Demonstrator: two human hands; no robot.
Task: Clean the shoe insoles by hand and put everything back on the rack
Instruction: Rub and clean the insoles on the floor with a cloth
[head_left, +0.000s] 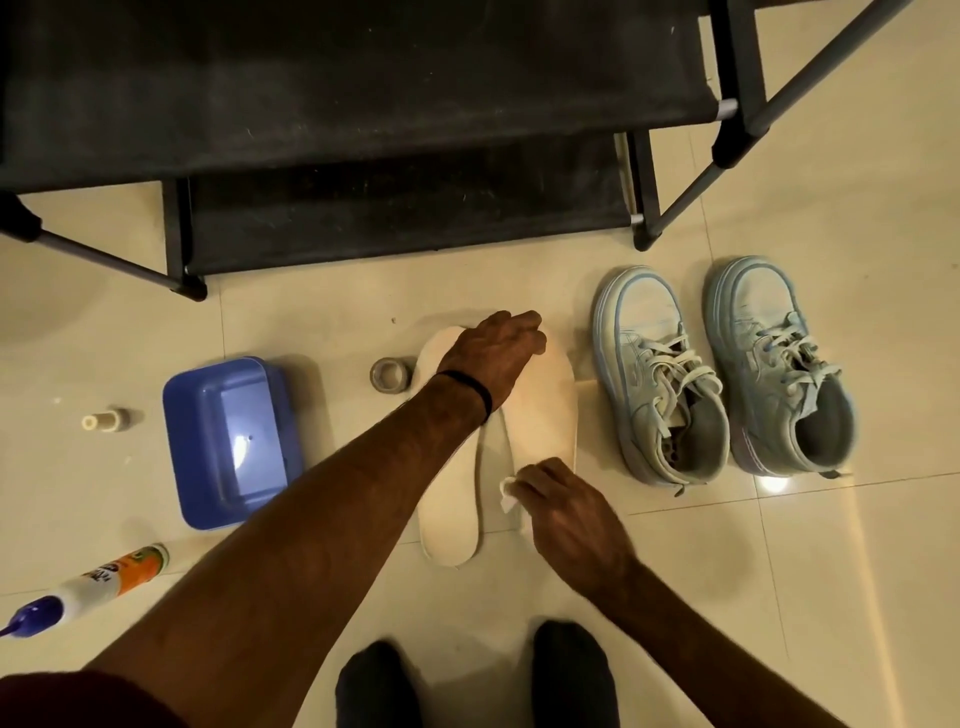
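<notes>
Left hand (496, 353): pressed flat on the toe of the right-side insole (545, 410). Right hand (563, 512): a white wipe (508, 491) was pinched at its heel. Second insole (449, 509) lay touching at nine o'clock; sneakers (722, 369) at three, rack (363, 130) at twelve. Long heel-to-toe strokes advised, toe kept pinned.

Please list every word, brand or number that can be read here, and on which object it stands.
None can be read for certain.
Glue bottle: dark print on its orange and white label, too blurred to read.
Light blue shoes, blue tub, tape roll, small bottle: no text shows.
</notes>
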